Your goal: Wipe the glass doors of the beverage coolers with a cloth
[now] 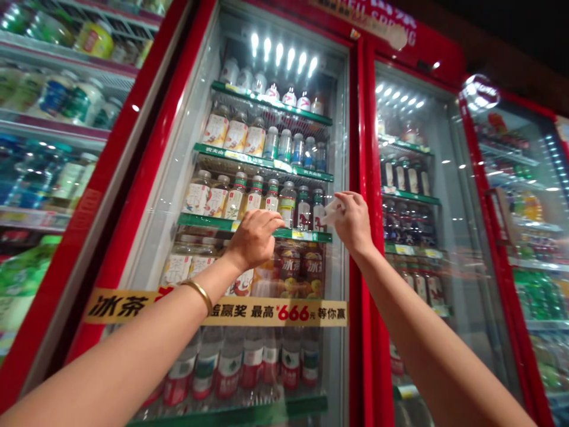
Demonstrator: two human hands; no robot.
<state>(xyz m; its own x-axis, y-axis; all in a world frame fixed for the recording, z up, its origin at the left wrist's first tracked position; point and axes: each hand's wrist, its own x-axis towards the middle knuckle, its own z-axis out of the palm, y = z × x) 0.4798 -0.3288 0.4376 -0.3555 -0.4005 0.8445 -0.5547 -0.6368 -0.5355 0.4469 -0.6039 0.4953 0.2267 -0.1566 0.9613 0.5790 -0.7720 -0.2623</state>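
My right hand (353, 222) is closed on a crumpled white tissue (331, 212), which pokes out to the left of the fingertips. It is raised in front of the right side of the glass door (340, 148) of a red drinks fridge. To its left, my left hand (254, 238) is held before the same door with its fingers curled inward, and whatever it may hold is hidden. A gold bangle (200, 292) circles the left wrist. Whether either hand touches the glass I cannot tell. Behind the glass, bottled drinks (288, 204) stand on green-edged shelves.
A yellow promotional strip (333, 313) crosses the door below my hands. The red door frame (363, 148) runs beside my right hand. More drinks fridges (411, 154) stand to the right, and a shelving unit with bottles (66, 98) is at the left.
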